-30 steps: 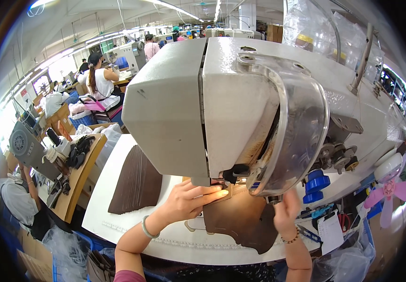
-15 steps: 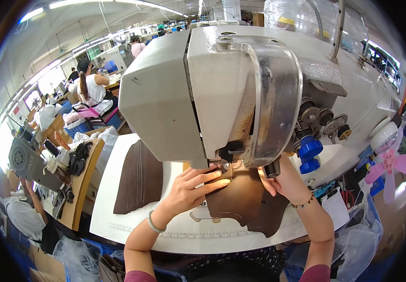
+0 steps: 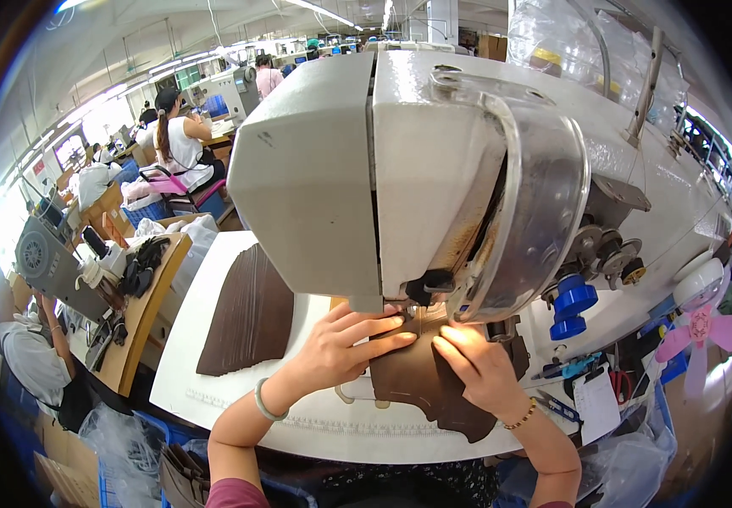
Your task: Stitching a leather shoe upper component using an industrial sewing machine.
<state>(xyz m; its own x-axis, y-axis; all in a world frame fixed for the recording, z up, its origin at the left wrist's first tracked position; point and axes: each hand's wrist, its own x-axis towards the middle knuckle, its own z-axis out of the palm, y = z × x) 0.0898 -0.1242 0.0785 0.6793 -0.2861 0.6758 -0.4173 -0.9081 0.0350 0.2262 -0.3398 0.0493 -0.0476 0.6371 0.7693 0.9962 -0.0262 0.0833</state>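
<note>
A brown leather piece [image 3: 417, 385] with a curved, scalloped near edge lies on the white bed of a sewing machine [image 3: 302, 173]. My left hand [image 3: 345, 345] rests on its left side, fingers stretched out and pointing at the needle area, thumb tucked away from sight. From the right, my right hand [image 3: 480, 364] lies on the same leather, its fingertips pressing just right of the needle. The machine head partly covers the needle and the far part of the leather. Left of my hands sits a stack of dark brown leather pieces [image 3: 247, 317], fanned in thin layers.
Blue knobs [image 3: 571, 305] stick out from the machine's right side. Red-handled scissors [image 3: 618, 385], a white paper pad [image 3: 596, 405] and a pink fan [image 3: 699, 326] are at the right. A wooden-edged table [image 3: 150, 313] stands left, with co-workers seated beyond.
My right hand has come from behind the machine's right side onto the leather near the needle. My left hand stays on the leather. The view has shifted slightly.
</note>
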